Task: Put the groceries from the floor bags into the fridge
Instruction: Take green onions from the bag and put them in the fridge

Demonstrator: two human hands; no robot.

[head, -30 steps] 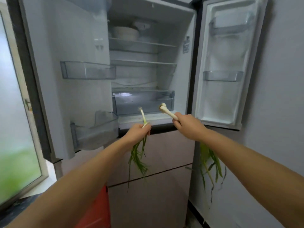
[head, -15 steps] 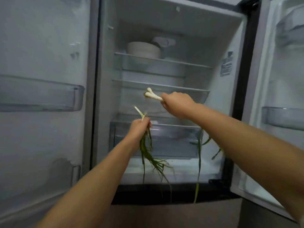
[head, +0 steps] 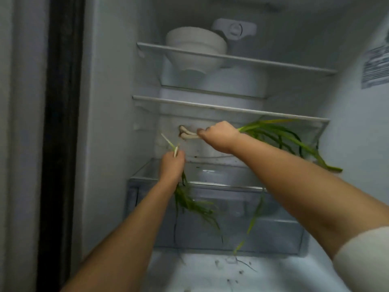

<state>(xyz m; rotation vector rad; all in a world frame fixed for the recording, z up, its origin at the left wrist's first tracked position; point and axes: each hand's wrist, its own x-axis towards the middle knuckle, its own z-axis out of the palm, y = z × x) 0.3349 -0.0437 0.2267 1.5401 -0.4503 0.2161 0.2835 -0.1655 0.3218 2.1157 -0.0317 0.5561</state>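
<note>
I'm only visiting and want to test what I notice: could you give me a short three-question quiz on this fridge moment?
1. True or false: the right hand grips thick spring onions with their white bulbs pointing left.
2. What stands on the top shelf? A) a white bowl B) a milk carton C) a pan
3. Fill in: the left hand holds a thinner spring onion whose leaves hang in front of the clear ____.

Key: 1 true; 2 A, the white bowl; 3 drawer.
</note>
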